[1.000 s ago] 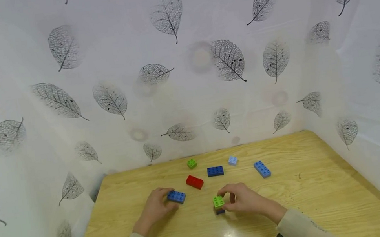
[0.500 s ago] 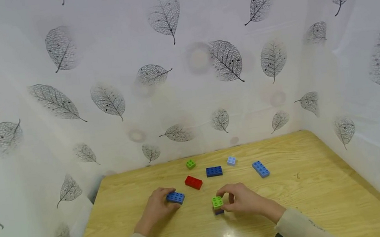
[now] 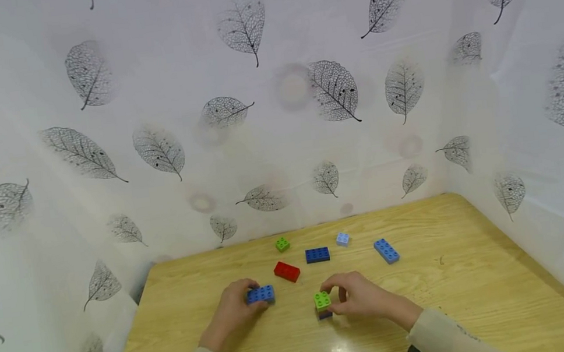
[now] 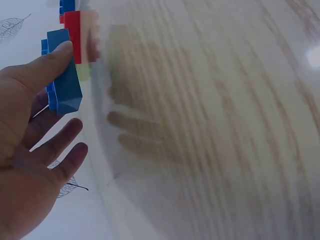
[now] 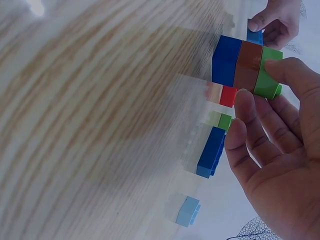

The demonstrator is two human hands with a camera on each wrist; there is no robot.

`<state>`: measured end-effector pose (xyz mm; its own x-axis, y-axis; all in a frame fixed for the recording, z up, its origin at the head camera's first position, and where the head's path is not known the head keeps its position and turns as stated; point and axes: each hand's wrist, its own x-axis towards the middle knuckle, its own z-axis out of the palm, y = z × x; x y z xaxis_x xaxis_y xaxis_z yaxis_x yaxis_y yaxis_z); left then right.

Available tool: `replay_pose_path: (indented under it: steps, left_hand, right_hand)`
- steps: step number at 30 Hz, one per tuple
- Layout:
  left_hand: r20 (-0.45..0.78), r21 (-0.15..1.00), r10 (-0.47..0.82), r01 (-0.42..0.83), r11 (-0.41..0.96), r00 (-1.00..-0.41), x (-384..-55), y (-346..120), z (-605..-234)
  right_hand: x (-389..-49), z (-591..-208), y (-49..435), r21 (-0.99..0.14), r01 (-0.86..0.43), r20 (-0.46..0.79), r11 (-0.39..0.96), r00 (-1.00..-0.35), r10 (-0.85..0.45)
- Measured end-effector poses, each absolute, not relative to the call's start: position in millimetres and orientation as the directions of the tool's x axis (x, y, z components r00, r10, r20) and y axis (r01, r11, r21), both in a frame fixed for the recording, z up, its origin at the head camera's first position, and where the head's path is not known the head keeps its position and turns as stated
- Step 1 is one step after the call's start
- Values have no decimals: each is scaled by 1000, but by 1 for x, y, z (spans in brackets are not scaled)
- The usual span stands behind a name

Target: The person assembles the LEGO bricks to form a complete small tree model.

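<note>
My left hand (image 3: pixel 231 310) pinches a blue eight-stud toy building brick (image 3: pixel 261 295) between thumb and fingers, studs facing up. In the left wrist view the thumb lies along the side of that blue brick (image 4: pixel 67 82) and the lower fingers are spread away from it. My right hand (image 3: pixel 360 295) holds a small upright stack by its green top brick (image 3: pixel 322 301). Seen from the right wrist, the stack has a green brick (image 5: pixel 270 72), a brown brick (image 5: pixel 247 65) in the middle and a dark blue brick (image 5: pixel 226 60) at the bottom.
Beyond the hands on the wooden table (image 3: pixel 463 277) lie a red brick (image 3: pixel 287 271), a dark blue brick (image 3: pixel 317 255), a small green brick (image 3: pixel 282 244), a small pale blue brick (image 3: pixel 342 239) and a long light blue brick (image 3: pixel 386 251). A leaf-patterned curtain (image 3: pixel 279 153) surrounds the table.
The blue brick in my left hand has turned slightly and now lies straighter across the view. My right hand keeps its hold on the stack; the head view has shifted a little.
</note>
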<state>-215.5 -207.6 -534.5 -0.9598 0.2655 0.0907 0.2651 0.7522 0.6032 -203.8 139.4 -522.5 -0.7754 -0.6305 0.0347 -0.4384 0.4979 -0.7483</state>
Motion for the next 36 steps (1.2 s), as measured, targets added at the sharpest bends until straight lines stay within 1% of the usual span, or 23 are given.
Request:
replay_pose_path:
  steps: [2,9,17,24,36]
  left_hand:
    - [91,621,269,266,737,-959,-214,-207,-530]
    - [119,630,311,314,710,-943,-209,-200,-518]
    - [146,656,371,370,658,-917,-207,-188,-511]
    - [139,681,406,385,623,-903,-205,-174,-504]
    - [169,703,482,448,552,-860,-198,-153,-499]
  right_hand:
    - [-204,-522,139,-750,-436,32,498,-776,-630]
    - [-202,-518,138,-746,-440,37,500,-776,-629]
    - [-202,-518,138,-745,-440,38,502,-779,-626]
    - [-202,-518,138,-738,-447,40,505,-776,-629]
    - [-202,-518,139,-736,-451,38,505,-772,-634]
